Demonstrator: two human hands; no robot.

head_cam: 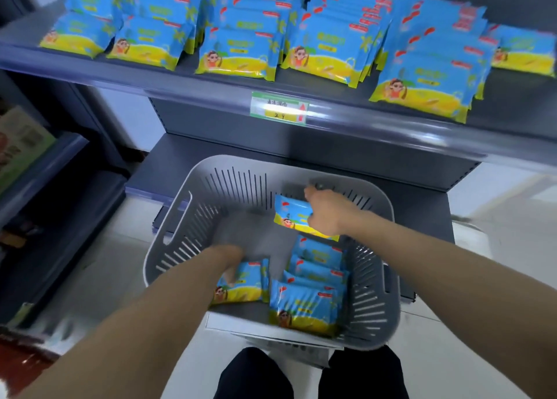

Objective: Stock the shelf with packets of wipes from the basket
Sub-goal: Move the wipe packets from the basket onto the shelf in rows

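A grey slotted basket (187, 218) stands on the floor below the shelf (211, 94). Both my hands reach into it. My right hand (324, 210) grips a blue and yellow packet of wipes (291, 213), held above the basket's floor near its far right wall. My left hand (230, 266), blurred, lies on another packet (245, 284) at the near left; I cannot tell whether its fingers curl round it. A stack of several packets (307, 302) fills the basket's near right corner. Rows of the same packets (238, 55) lie on the shelf.
A green and white price label (278, 108) hangs on the shelf's front rail. A lower dark shelf (229, 157) runs behind the basket. Another shelf unit (45, 169) with goods stands at the left. My dark trouser legs (310, 374) are at the bottom edge.
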